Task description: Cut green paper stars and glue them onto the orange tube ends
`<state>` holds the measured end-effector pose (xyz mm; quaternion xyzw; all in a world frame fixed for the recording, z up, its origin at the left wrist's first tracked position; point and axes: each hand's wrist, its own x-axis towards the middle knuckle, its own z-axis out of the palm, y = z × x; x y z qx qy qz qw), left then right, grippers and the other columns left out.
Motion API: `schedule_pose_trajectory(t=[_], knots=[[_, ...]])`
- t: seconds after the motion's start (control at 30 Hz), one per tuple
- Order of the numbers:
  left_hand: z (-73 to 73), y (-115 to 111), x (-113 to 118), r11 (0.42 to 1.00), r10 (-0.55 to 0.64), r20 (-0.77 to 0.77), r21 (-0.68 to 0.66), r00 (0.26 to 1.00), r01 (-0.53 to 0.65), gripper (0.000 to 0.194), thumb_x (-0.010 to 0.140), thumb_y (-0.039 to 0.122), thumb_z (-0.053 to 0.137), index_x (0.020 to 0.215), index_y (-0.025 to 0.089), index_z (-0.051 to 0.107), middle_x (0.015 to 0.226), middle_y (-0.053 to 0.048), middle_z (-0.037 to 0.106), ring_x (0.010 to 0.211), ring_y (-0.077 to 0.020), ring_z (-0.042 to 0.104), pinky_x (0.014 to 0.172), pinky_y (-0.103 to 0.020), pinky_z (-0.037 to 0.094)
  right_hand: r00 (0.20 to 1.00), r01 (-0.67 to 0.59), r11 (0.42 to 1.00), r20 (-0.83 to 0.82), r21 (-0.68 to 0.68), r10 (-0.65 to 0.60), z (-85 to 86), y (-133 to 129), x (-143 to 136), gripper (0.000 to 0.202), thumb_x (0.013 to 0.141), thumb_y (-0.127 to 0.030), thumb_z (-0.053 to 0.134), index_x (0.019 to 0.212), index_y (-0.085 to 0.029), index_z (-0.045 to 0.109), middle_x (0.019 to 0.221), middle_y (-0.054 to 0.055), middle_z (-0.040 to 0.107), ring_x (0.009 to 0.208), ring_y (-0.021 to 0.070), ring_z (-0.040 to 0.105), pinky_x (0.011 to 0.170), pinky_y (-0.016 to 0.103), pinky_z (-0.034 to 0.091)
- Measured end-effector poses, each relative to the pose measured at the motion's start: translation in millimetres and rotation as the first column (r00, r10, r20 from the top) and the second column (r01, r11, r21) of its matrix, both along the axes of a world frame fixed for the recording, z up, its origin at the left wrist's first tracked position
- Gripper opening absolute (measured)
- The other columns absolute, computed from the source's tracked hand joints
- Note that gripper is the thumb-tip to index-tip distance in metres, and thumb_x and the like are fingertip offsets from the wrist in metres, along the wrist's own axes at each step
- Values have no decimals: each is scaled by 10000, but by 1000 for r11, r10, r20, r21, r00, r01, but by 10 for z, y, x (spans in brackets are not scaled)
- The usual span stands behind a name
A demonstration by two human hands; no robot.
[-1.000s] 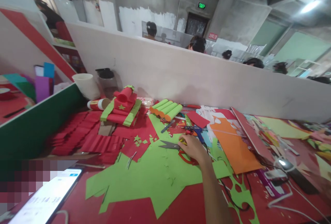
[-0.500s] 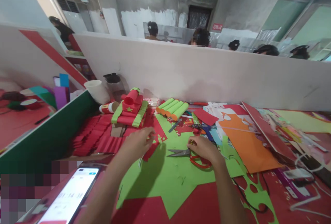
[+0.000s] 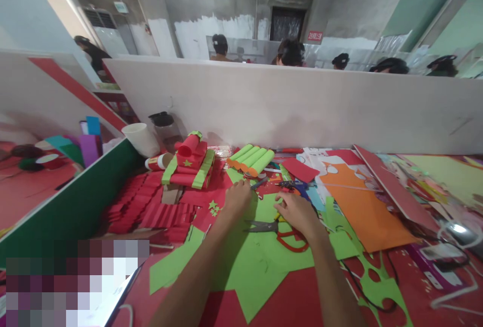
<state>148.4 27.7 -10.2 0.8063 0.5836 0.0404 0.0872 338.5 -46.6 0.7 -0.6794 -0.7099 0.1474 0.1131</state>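
Observation:
My left hand reaches over the crafts near a slim grey tool; its fingertips are mostly hidden behind the hand. My right hand hovers just above a pair of scissors with red handles, fingers loosely bent and apart, with nothing visible in them. The scissors lie partly open on a green paper sheet with jagged edges. Several small green paper stars rest on red paper left of my left hand. Behind them stands a red paper tank model with green tracks and a star.
Green paper rolls with orange ends lie at the back. Folded red strips fill the left side beside a green divider. Orange paper and scraps cover the right. A white partition stands behind; people sit beyond it.
My left hand has moved forward and right, away from the red paper, uncovering the small green stars. My right hand's fingers have loosened above the scissors. The view has shifted slightly.

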Motion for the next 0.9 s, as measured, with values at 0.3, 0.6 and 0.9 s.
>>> schedule_pose_trajectory(t=[0.3,0.6,0.9], knots=[[187,-237,-389,979,-180,407,-17,896,205,181,956,210,460,1015,202,630,1014,-68,720,901,-194,669,738,-254,464,992,-117,917,-5,382,128,-67,90,-240,327,971,-301,561,1289,-255,621,1332,125,596,1251,304,495,1033,440,363],[204,-269,-442,984,-133,635,-6,761,177,204,897,323,624,983,197,758,971,-60,763,831,-184,676,735,-254,491,976,-191,914,-30,358,215,-37,67,-259,255,1010,-264,506,1183,-238,693,1045,76,731,980,249,608,871,364,358],[178,-264,-378,976,-215,462,113,860,184,254,963,327,520,907,216,741,963,-51,748,809,-169,664,688,-247,421,974,-205,912,-16,355,225,-43,74,-251,256,990,-221,537,1181,-234,707,1033,70,726,971,242,594,860,350,363]])
